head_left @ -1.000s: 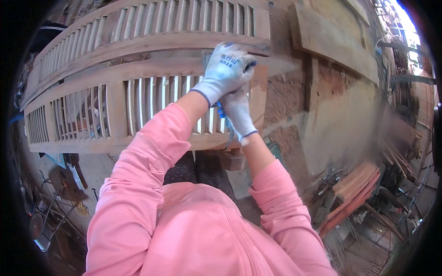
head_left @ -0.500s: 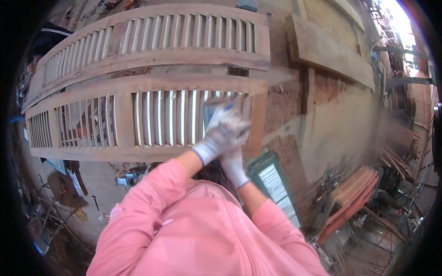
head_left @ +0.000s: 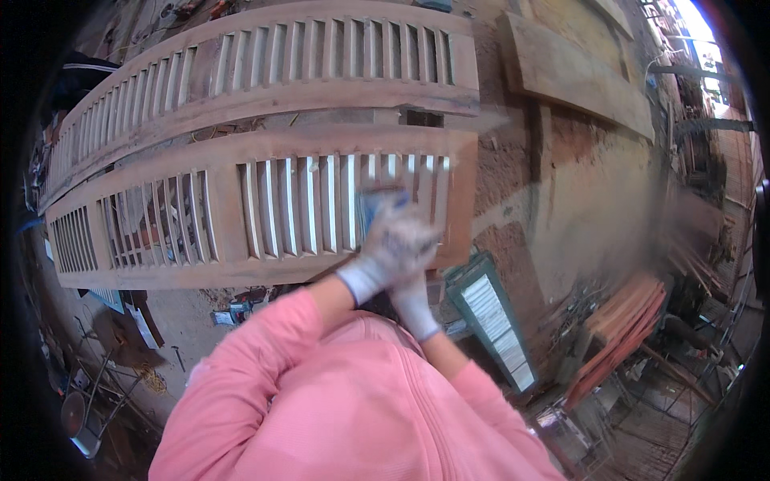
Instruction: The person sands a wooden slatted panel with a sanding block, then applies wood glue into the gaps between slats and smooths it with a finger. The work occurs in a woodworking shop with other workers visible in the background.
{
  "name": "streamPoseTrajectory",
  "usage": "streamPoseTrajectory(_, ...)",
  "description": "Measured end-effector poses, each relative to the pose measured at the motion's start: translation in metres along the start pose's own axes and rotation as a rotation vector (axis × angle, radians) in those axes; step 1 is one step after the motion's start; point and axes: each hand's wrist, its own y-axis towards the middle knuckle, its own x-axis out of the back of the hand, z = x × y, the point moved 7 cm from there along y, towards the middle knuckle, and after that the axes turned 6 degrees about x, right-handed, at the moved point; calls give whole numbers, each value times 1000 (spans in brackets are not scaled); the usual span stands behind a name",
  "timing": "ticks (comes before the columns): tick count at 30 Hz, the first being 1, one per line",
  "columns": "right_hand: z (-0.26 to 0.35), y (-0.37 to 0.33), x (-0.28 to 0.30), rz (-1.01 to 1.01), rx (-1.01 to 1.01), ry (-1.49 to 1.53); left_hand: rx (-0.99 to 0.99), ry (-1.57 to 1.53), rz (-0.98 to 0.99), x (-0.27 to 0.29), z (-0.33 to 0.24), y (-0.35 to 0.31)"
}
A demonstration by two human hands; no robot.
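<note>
A long wooden louvred shutter [head_left: 241,216] lies across the view in front of me. Both my hands wear white gloves and are blurred by motion over its right end. My left hand [head_left: 399,239] presses a small blue-grey flat pad [head_left: 377,200] against the slats near the right stile. Just below it, partly covered by the left hand, is my right hand [head_left: 413,295]; its fingers are hidden. My pink sleeves fill the lower middle of the picture.
A second louvred shutter [head_left: 321,56] lies behind the first. A thick plank [head_left: 577,76] leans at the upper right on a brick and plaster surface. A small green-framed louvre [head_left: 493,325], stacked reddish timber strips [head_left: 626,337] and floor clutter [head_left: 96,385] lie around.
Both hands have slid with the pad from the shutter's top rail down across the slats toward its lower rail. The view has shifted slightly.
</note>
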Motion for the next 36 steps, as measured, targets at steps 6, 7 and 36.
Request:
streamPoseTrajectory(6, 26, -1, 30, -49, -152, 182, -18, -6, -8, 9, 4, -7)
streamPoseTrajectory(7, 15, 12, 27, -25, -203, 300, -31, -31, -54, 17, 11, 8)
streamPoseTrajectory(36, 20, 147, 96, -150, -74, 426, -31, 35, -168, 53, 58, 101)
